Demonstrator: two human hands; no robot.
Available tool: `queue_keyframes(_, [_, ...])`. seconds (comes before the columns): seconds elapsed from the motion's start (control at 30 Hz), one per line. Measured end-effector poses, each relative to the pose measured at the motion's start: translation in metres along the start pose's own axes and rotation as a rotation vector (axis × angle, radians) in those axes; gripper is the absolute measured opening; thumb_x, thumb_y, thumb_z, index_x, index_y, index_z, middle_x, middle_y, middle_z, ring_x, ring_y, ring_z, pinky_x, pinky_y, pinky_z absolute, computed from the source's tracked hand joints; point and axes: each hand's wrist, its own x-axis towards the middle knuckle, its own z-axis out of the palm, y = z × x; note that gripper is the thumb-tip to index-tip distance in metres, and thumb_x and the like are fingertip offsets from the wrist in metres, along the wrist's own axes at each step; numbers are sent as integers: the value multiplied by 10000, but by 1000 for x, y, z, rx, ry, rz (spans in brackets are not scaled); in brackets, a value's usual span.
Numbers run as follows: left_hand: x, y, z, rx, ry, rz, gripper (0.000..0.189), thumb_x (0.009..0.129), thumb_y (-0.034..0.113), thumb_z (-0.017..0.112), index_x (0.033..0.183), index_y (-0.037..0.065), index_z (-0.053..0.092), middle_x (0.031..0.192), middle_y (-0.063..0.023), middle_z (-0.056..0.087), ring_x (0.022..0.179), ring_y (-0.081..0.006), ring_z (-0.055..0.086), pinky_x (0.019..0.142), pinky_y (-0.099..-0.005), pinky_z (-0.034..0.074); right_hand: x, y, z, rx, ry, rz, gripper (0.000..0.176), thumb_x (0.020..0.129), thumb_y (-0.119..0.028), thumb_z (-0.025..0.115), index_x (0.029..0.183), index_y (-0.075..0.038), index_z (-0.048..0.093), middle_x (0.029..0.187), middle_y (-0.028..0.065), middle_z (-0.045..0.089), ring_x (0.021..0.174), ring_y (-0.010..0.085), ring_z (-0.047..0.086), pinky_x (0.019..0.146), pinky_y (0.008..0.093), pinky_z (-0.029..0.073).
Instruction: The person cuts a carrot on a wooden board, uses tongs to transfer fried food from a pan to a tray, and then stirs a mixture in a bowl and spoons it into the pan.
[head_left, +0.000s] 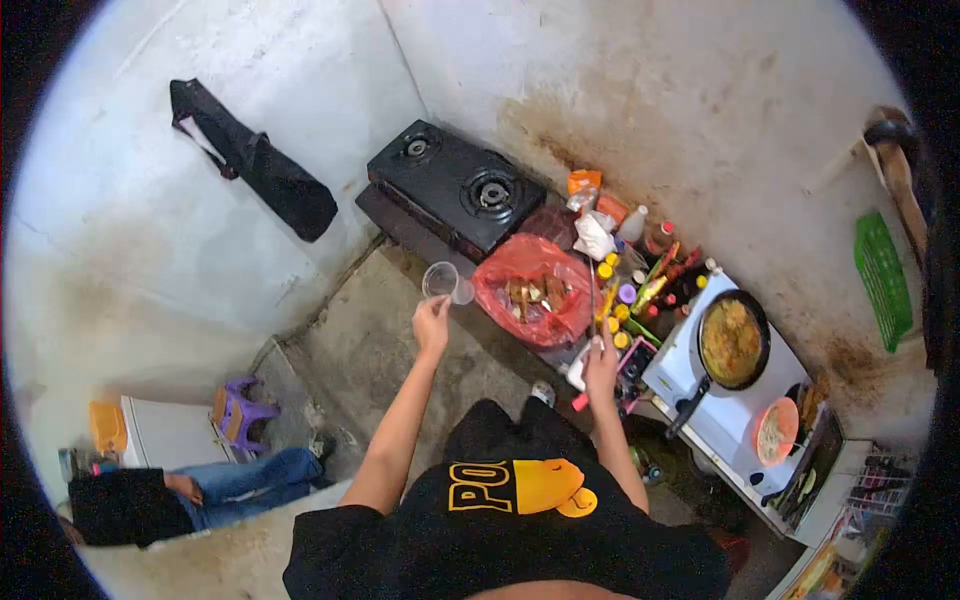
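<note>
Basically, left hand grip was closed round the clear cup, upright so nothing spilled, beside the red bag; right hand pinched a thin tool, possibly a knife.

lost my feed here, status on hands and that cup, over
Left hand holds clear plastic cup. Right hand grips thin utensil by sauce bottles. Red plastic bag between them.

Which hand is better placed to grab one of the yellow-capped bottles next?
Probably the right hand: it is already beside the yellow-capped bottles, while the left hand is holding a clear cup up, away from them.
</note>
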Motion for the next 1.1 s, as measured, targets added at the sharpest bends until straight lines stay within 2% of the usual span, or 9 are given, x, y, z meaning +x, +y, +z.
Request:
queue_keyframes(0.2, [225,-35,72,109,-28,17,199,815,214,676,937,64,723,892,-160,686,834,-317,654,742,-393,501,79,15,52,-388,139,-118,446,994,-209,426,1433,-146,382,837,59,576,588,98,446,548,264,430])
queue_keyframes(0.27, [294,-64,106,46,-68,-11,202,794,206,693,931,61,728,895,-154,689,825,-313,660,736,-396,508,71,-55,83,-278,108,307,473,982,-219,430,1419,-53,367,1199,188,598,985,241,620,891,318,457])
queue_keyframes(0.33, [356,-99,150,6,-120,-23,208,779,187,705,934,49,730,898,-154,692,806,-312,664,729,-400,514,68,-11,106,-371,288,115,469,975,-196,427,1402,-10,372,1235,218,578,1141,282,566,969,328,406])
queue_keyframes(0.53, [447,-143,215,109,-142,-72,172,767,124,721,918,42,727,881,-183,674,808,-332,649,726,-414,514,23,20,167,-306,531,498,454,958,-178,443,1373,4,413,1244,237,567,1160,283,556,985,329,397])
queue_keyframes(0.6, [463,-177,237,44,-122,99,210,769,126,723,963,45,713,907,-174,653,824,-328,633,738,-409,508,22,28,191,-456,533,474,452,961,-184,445,1380,-15,416,1076,201,639,974,254,625,882,337,457])
queue_keyframes(0.7, [464,-171,234,74,-189,52,247,777,140,723,1013,68,700,1012,-177,607,841,-344,611,754,-414,495,50,-10,231,-288,502,600,436,974,-168,449,1399,-74,416,692,59,495,578,133,428,574,301,429])
queue_keyframes(0.8, [467,-176,229,77,-249,22,295,791,148,721,1082,114,691,1192,-185,522,902,-332,597,790,-410,483,77,-9,264,-296,413,475,453,979,-191,447,1418,-93,391,604,-15,449,518,85,440,503,253,395])
queue_keyframes(0.93, [464,-144,198,87,-289,189,714,776,145,732,1408,250,418,1438,-244,215,1146,-383,468,960,-448,413,96,-30,288,-406,306,414,488,956,-166,482,1429,-118,373,639,37,489,542,102,423,534,257,391])
queue_keyframes(1.1, [411,-100,177,42,-140,292,763,818,224,681,1441,41,278,1375,-299,312,1244,-440,351,1040,-493,298,78,-43,300,-428,539,423,531,937,-190,511,1435,-114,343,626,159,483,560,210,488,579,361,432])
